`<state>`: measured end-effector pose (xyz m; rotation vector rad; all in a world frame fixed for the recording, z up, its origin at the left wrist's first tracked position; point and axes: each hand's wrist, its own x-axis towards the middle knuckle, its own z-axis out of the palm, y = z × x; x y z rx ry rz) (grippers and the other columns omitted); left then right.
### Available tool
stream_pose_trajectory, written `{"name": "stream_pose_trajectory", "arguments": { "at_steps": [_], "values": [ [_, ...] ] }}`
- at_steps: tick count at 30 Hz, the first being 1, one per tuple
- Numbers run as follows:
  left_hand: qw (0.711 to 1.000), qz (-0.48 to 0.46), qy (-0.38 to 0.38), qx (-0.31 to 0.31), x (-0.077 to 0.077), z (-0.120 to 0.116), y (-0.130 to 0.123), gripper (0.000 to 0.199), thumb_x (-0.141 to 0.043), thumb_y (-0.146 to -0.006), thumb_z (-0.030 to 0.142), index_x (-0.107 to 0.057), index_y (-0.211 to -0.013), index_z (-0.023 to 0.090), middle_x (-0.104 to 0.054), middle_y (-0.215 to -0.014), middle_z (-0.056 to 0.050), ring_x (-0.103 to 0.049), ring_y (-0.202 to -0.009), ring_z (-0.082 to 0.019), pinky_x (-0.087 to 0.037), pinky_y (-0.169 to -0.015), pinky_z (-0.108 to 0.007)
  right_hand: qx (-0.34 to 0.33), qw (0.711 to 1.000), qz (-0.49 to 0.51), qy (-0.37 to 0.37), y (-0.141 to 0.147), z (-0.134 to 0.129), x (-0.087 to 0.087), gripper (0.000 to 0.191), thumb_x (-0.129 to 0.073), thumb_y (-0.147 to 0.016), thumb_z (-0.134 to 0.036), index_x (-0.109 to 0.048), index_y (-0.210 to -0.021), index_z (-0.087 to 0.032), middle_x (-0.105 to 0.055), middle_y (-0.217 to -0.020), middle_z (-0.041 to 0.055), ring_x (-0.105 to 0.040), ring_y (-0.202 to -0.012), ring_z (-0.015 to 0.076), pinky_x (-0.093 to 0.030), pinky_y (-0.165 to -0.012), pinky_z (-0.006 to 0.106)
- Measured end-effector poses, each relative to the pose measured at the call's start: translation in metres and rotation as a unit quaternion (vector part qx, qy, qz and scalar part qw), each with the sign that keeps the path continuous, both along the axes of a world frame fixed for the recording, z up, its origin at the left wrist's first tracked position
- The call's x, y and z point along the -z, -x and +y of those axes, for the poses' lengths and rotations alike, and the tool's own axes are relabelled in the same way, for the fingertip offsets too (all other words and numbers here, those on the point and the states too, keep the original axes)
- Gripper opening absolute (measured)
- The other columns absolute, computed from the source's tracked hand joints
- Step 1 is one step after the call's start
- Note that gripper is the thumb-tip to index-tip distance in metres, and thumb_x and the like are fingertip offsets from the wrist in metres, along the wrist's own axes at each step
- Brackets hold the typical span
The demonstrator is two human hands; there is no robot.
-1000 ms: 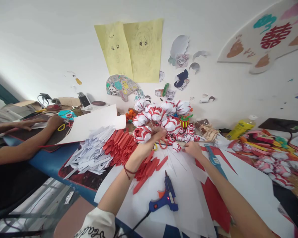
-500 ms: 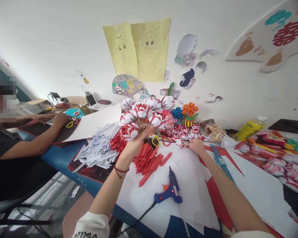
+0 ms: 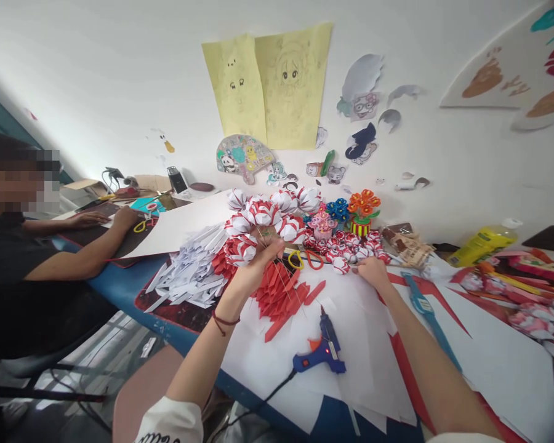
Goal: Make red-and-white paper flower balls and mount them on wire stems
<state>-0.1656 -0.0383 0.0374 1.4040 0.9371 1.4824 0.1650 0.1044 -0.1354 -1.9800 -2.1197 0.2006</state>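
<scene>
My left hand (image 3: 262,263) is closed around the thin wire stems of a bunch of red-and-white paper flowers (image 3: 263,212), held up above the table. The loose stem ends hang down over red paper strips (image 3: 279,295). My right hand (image 3: 373,272) is at the front edge of a pile of smaller red-and-white paper flowers (image 3: 351,243). Its fingers are curled together, and what they grip is too small to make out. One small paper flower (image 3: 340,265) lies just left of these fingers. A blue glue gun (image 3: 323,354), its light lit, rests on white paper between my forearms.
White paper strips (image 3: 189,264) are heaped left of the red ones. Scissors with yellow and red handles (image 3: 296,259) lie behind them. A blue watch (image 3: 425,306) and a yellow bottle (image 3: 484,242) are on the right. At the left, a co-worker's hands (image 3: 124,218) rest at the table.
My view has turned slightly left, so the scene sits further right. The flower bunch remains in my left hand, and my right hand stays by the small flowers.
</scene>
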Motion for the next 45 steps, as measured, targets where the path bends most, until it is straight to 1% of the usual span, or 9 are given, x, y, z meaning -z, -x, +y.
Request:
{"name": "stream_pose_trajectory", "arguments": {
  "at_steps": [4,10,15,18,20,23,25,31,45],
  "values": [
    [1.0,0.003,0.002,0.018,0.004,-0.006,-0.014,0.027,-0.066,-0.085,0.034,-0.059,-0.063,0.021,-0.052,-0.062,0.0,-0.047,-0.062,-0.015,-0.038,-0.062,-0.03,0.031,0.999,0.008,-0.002,0.005,-0.008,-0.001,0.023,-0.063,-0.083,-0.031,-0.077,-0.093,-0.015,-0.074,-0.092,0.0137,-0.067,-0.092,0.0263,-0.047,-0.082,0.037],
    [0.999,0.013,0.007,0.044,0.015,-0.01,-0.036,0.033,-0.067,-0.085,0.039,-0.057,-0.06,0.02,-0.053,-0.062,0.0,-0.05,-0.062,-0.015,-0.041,-0.064,-0.03,0.033,0.995,0.062,-0.077,0.011,-0.024,-0.017,0.028,-0.064,-0.073,-0.021,-0.075,-0.098,-0.019,-0.072,-0.107,0.013,-0.058,-0.111,0.0323,-0.037,-0.099,0.042],
    [0.998,0.025,0.03,0.054,0.025,-0.006,-0.048,0.028,-0.068,-0.085,0.038,-0.059,-0.066,0.019,-0.058,-0.066,0.001,-0.051,-0.063,-0.014,-0.043,-0.067,-0.029,0.038,0.978,0.17,-0.118,0.009,-0.04,-0.051,0.03,-0.054,-0.083,-0.025,-0.071,-0.105,-0.013,-0.071,-0.104,0.0151,-0.062,-0.103,0.0309,-0.042,-0.096,0.044],
    [0.996,0.041,0.031,0.068,0.023,0.001,-0.06,0.032,-0.064,-0.088,0.039,-0.058,-0.064,0.019,-0.057,-0.062,0.0,-0.051,-0.064,-0.014,-0.042,-0.068,-0.029,-0.02,0.962,0.254,-0.098,0.014,-0.06,-0.081,0.036,-0.05,-0.091,-0.038,-0.067,-0.114,-0.017,-0.073,-0.104,0.0096,-0.067,-0.086,0.0229,-0.052,-0.08,0.036],
    [0.996,0.056,0.022,0.068,0.021,0.007,-0.069,0.035,-0.064,-0.088,0.041,-0.058,-0.061,0.02,-0.056,-0.061,0.0,-0.052,-0.065,-0.016,-0.043,-0.068,-0.03,-0.085,0.944,0.31,-0.069,0.021,-0.077,-0.103,0.04,-0.051,-0.092,-0.05,-0.065,-0.118,-0.022,-0.073,-0.106,0.0054,-0.069,-0.089,0.0205,-0.054,-0.077,0.031],
    [0.996,0.068,0.001,0.049,0.019,0.015,-0.081,0.036,-0.066,-0.086,0.042,-0.059,-0.057,0.021,-0.058,-0.064,-0.002,-0.055,-0.067,-0.017,-0.044,-0.07,-0.031,-0.158,0.862,0.481,0.006,0.032,-0.104,-0.131,0.051,-0.067,-0.082,-0.057,-0.064,-0.117,-0.02,-0.073,-0.107,0.0086,-0.069,-0.093,0.0237,-0.056,-0.08,0.034],
    [0.998,0.057,-0.009,0.036,0.018,0.018,-0.087,0.035,-0.066,-0.086,0.04,-0.06,-0.057,0.022,-0.058,-0.064,-0.002,-0.055,-0.067,-0.018,-0.045,-0.071,-0.033,-0.172,0.852,0.493,0.022,0.038,-0.118,-0.141,0.046,-0.068,-0.082,-0.056,-0.064,-0.112,-0.022,-0.072,-0.104,0.0083,-0.068,-0.094,0.0233,-0.056,-0.083,0.035],
    [0.997,0.044,-0.02,0.057,0.01,0.019,-0.096,0.03,-0.062,-0.089,0.039,-0.061,-0.065,0.022,-0.061,-0.069,-0.002,-0.056,-0.069,-0.018,-0.047,-0.073,-0.034,-0.198,0.86,0.467,0.05,0.06,-0.133,-0.134,0.037,-0.068,-0.083,-0.054,-0.06,-0.103,-0.024,-0.069,-0.106,0.0061,-0.066,-0.088,0.0209,-0.056,-0.084,0.038],
    [0.994,0.071,-0.006,0.078,0.012,0.007,-0.096,0.031,-0.056,-0.09,0.044,-0.062,-0.067,0.024,-0.064,-0.066,-0.003,-0.063,-0.07,-0.021,-0.054,-0.075,-0.036,-0.132,0.772,0.621,0.019,0.096,-0.157,-0.113,0.039,-0.068,-0.084,-0.049,-0.056,-0.111,-0.023,-0.066,-0.1,0.0055,-0.067,-0.09,0.0204,-0.056,-0.082,0.036]
  ]
}}
